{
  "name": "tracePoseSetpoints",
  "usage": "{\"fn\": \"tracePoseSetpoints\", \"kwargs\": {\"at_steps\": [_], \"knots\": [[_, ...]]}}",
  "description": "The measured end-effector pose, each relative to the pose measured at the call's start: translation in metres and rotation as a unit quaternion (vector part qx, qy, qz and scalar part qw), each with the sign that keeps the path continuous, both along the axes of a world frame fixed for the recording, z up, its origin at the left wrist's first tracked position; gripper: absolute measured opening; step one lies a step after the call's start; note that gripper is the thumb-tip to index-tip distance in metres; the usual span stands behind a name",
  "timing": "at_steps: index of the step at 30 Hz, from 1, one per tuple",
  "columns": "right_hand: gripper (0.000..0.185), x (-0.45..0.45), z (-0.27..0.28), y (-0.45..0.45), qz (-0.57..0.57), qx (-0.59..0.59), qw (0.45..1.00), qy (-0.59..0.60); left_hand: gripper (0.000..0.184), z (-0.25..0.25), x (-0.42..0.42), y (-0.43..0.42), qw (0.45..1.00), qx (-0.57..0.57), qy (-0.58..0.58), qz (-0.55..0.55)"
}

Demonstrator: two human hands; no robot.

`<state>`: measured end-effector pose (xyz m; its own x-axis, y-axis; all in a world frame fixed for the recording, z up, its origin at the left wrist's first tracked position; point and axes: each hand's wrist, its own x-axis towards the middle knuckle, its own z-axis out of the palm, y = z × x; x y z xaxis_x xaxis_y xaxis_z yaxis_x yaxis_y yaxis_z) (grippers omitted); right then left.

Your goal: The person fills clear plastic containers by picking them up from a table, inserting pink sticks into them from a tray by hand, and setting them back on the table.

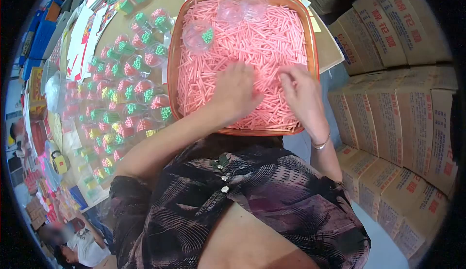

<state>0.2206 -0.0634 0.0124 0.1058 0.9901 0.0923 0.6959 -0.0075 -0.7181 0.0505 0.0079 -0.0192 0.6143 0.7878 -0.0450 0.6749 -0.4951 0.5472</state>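
Observation:
A large orange-rimmed basket [172,75] holds a thick layer of short pink sticks [272,36]. My left hand [235,92] lies palm down over the sticks near the middle, its fingers stretched out and the tips against them. Over the right side of the same layer, my right hand [302,94] has loosely bent fingers, with the thumb apart from them; no stick shows clearly in it. A clear plastic cup [195,37] with green sticks at its mouth rests on the pink layer at the upper left. Two more clear cups, one a see-through cup [254,8], lie at the far edge.
Left of the basket, many clear cups of pink, green and yellow sticks [128,92] cover the table [187,138]. Printed cardboard boxes [383,111] are stacked along the right. Paper sheets [87,31] lie at the far left. Another person [85,244] is at the lower left.

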Motion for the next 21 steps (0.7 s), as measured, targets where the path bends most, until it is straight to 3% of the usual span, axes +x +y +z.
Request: {"fn": "tracePoseSetpoints", "kwargs": {"at_steps": [2,3,7,9,13,21], "knots": [[0.013,0.008,0.003,-0.002,-0.073,0.032,0.996,-0.033,0.057,0.006,-0.003,-0.002,0.972,0.230,0.053,-0.015],[0.013,0.009,0.002,-0.004,-0.075,0.032,0.996,-0.032,0.057,0.006,0.000,-0.003,0.971,0.230,0.053,-0.017],[0.012,0.012,-0.007,-0.001,-0.040,0.023,0.998,-0.034,0.070,0.011,0.027,0.004,0.979,-0.001,0.194,-0.058],[0.012,0.009,-0.016,0.001,-0.033,0.032,0.998,-0.041,0.080,0.002,0.032,0.002,0.981,0.028,0.183,-0.063],[0.013,0.005,-0.015,0.003,-0.024,0.050,0.998,-0.025,0.082,-0.003,0.032,-0.004,0.978,0.108,0.169,-0.054],[0.017,0.004,-0.012,-0.002,-0.014,0.040,0.999,-0.021,0.083,-0.005,0.036,0.001,0.972,0.120,0.188,-0.069]]}}
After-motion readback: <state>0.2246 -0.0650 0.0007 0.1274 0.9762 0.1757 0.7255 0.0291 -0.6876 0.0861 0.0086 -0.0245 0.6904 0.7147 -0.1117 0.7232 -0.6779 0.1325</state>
